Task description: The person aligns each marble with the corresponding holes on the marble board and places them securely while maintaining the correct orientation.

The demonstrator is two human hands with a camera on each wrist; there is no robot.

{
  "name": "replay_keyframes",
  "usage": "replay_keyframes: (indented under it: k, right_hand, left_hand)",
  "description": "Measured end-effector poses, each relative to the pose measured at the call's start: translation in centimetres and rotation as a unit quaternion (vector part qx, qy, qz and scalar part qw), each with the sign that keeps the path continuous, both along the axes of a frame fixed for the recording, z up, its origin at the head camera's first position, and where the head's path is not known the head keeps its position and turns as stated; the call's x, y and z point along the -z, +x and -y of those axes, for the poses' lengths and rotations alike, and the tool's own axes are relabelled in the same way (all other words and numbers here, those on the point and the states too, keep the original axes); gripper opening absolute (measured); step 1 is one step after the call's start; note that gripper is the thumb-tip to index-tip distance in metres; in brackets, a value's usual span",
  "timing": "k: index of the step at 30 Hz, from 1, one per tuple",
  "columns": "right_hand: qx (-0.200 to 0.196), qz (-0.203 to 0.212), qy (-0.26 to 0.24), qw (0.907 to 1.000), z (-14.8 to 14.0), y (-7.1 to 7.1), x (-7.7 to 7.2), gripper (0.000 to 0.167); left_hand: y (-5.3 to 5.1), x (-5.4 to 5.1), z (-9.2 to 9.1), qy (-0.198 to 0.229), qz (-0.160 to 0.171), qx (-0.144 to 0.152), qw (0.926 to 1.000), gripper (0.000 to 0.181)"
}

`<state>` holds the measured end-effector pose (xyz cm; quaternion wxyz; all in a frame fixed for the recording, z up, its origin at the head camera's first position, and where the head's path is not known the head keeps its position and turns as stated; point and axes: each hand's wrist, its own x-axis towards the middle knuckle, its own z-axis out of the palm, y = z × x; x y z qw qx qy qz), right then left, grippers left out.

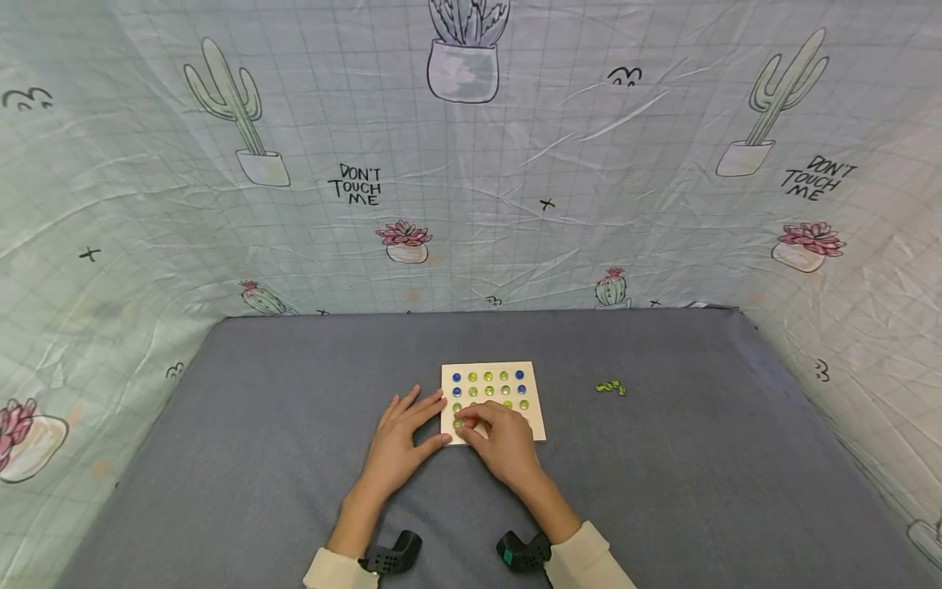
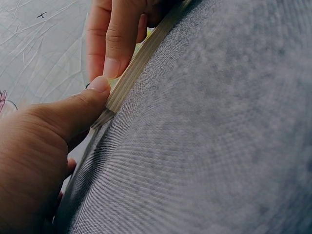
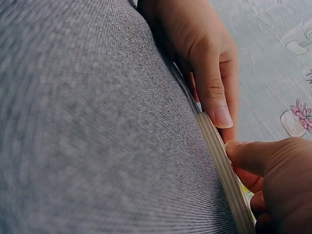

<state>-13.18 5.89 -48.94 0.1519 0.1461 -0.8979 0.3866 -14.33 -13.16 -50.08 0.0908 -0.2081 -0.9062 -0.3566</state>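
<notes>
A pale wooden board point(image 1: 496, 384) with rows of round hollows lies on the grey cloth, holding yellow-green marbles point(image 1: 489, 376) and a few blue marbles point(image 1: 519, 375). My left hand point(image 1: 397, 446) rests at its left side, fingers fairly straight, the thumb point(image 2: 92, 95) touching the near left corner. Reaching over the board, my right hand point(image 1: 508, 446) has thumb and fingertips together at a green marble point(image 1: 459, 424) in the near left hollow. It seems to pinch that marble, though the fingers partly cover it. Behind the right hand, part of the two nearer rows is hidden.
Several loose green marbles point(image 1: 611, 388) lie in a small cluster to the right of the board. A grey cloth point(image 1: 294, 384) covers the table. Patterned fabric walls point(image 1: 471, 204) stand at the back and both sides.
</notes>
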Motion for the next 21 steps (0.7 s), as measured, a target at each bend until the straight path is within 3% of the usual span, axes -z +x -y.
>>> replay_keyframes:
  k: [12,17,21]
  right_hand:
    - [-0.025,-0.005,-0.027,0.9993,-0.2,0.0,-0.2,0.013]
    - [-0.052,0.002,-0.065,0.9966,-0.8,0.0,-0.4,0.011]
    - [-0.043,0.011,-0.088,0.9951,-1.7,-0.1,-0.9,0.011]
  left_hand:
    - [0.0,0.0,0.0,-0.002,0.013,-0.002,0.9999,0.059]
    - [0.1,0.0,0.0,0.002,0.014,-0.001,0.9999,0.059]
    - [0.1,0.1,0.0,0.0,0.013,-0.005,0.9999,0.059]
